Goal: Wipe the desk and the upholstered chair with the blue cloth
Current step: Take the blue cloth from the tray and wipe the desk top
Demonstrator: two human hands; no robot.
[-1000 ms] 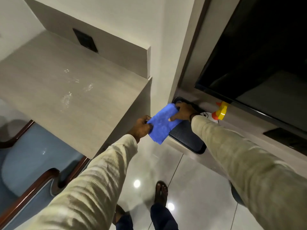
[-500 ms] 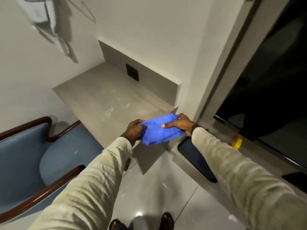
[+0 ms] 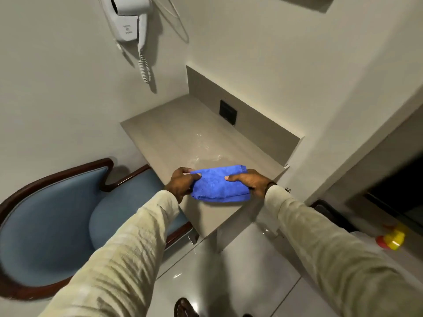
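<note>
The blue cloth (image 3: pixel 219 185) covers the fingers of both hands; only the thumbs lie on top. It also hides the part of the desk (image 3: pixel 174 143) beneath it, so contact with the surface cannot be told. The left sleeve (image 3: pixel 128 243) crosses the chair (image 3: pixel 52 216) seat, and the left edge of the frame cuts the chair back. The hair dryer (image 3: pixel 128 17) is cut at the top edge. The yellow and red object (image 3: pixel 392 239) at the right is blurred. At the bottom edge, a shoe (image 3: pixel 183 307) shows only partly.

A hotel room: a wall-mounted hair dryer (image 3: pixel 128 21) with coiled cord hangs above a built-in bench (image 3: pixel 183 143), beside a blue upholstered chair (image 3: pixel 50 216) with dark wooden frame, over glossy floor tiles (image 3: pixel 229 275).
</note>
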